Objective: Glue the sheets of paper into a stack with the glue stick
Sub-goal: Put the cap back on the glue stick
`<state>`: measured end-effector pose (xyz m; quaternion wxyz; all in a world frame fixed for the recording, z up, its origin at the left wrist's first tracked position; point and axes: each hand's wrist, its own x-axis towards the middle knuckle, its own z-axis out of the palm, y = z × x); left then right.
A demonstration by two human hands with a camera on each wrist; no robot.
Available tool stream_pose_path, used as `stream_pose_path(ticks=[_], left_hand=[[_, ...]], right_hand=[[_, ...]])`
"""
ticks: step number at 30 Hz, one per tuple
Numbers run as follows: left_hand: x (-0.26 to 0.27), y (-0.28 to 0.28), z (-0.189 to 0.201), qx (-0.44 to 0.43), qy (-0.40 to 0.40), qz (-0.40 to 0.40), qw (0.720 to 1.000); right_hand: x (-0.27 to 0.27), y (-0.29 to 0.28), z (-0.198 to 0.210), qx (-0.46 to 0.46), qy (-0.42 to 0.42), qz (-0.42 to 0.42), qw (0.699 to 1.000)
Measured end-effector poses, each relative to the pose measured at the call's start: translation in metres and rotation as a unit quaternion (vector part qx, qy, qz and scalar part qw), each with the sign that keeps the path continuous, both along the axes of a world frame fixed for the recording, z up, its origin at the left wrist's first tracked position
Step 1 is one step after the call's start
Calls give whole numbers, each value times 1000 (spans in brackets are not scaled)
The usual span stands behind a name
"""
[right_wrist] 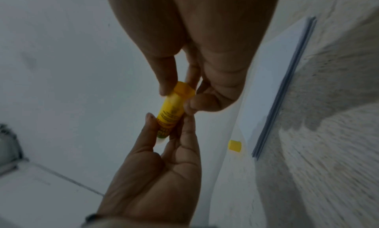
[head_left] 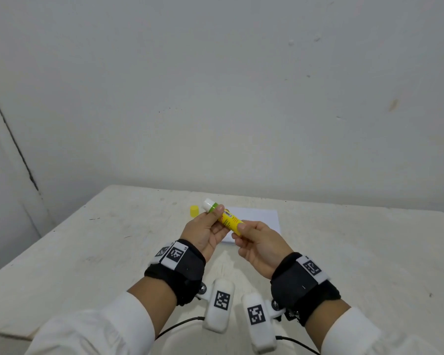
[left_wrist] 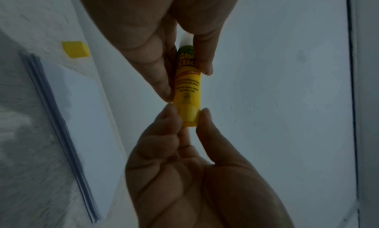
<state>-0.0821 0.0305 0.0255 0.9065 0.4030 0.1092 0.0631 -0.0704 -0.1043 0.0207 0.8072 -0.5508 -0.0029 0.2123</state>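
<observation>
Pale surface (head_left: 92,252) against white wall. Paper sheets (head_left: 256,216) lie flat; yellow cap (head_left: 194,210) just beside sheets. Left hand (head_left: 205,233) pinches glue stick (head_left: 230,219) near exposed tip above sheets; right hand (head_left: 260,245) pinches base. Judgement: stick light, rigid, smooth; grip mid-barrel. Sheets thin, flexible.

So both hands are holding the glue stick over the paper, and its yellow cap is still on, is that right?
Not quite. The yellow cap is off, standing on the table beside the paper, as the head view shows. The left hand and right hand do hold the glue stick.
</observation>
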Motion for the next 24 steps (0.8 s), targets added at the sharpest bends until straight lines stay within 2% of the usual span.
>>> stream_pose_path(ticks=[5, 9, 11, 15, 18, 21, 24], left_hand=[[-2, 10, -2, -3, 5, 7, 1000], [-2, 22, -2, 1, 4, 18, 1000], [-1, 29, -2, -2, 4, 27, 1000], [1, 47, -7, -1, 16, 46, 999], [3, 63, -13, 3, 36, 51, 998], [6, 81, -18, 16, 71, 59, 996], [13, 100, -27, 45, 124, 63, 989]], right_hand=[[3, 9, -3, -28, -27, -6, 999], [6, 21, 1, -36, 52, 27, 998], [8, 28, 3, -28, 64, 35, 997], [13, 46, 1, -22, 19, 52, 998], [20, 59, -3, -101, -40, 81, 991], [32, 75, 5, -269, -128, 135, 945], [62, 94, 17, -395, -202, 122, 888]])
